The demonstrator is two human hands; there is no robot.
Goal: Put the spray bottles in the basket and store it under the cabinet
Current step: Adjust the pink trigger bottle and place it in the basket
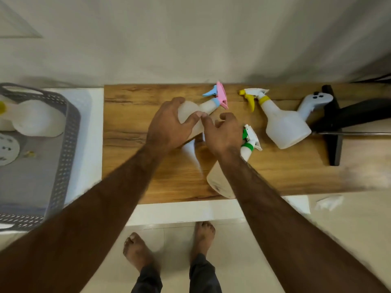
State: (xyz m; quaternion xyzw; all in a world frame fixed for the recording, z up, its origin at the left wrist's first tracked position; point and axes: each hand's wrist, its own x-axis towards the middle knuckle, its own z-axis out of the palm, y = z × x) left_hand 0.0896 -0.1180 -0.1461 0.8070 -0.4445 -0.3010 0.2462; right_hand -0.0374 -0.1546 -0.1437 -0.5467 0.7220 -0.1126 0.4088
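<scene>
My left hand (169, 123) grips the body of a white spray bottle with a pink and blue trigger (211, 102), which lies on the wooden top (127, 144). Beside it my right hand (222, 134) hovers with fingers spread and holds nothing, just above a green-collared spray bottle (247, 146) that lies under my forearm. To the right lies a yellow-trigger spray bottle (281, 121). The grey perforated basket (67, 134) stands at the left on a white surface, and a white bottle (36, 121) lies inside it.
A light grey game controller (313, 102) leans on a black stand (334, 127) at the right of the wooden top. A wall runs behind. A round white item (7, 149) lies in the basket. My bare feet stand on the tiled floor below.
</scene>
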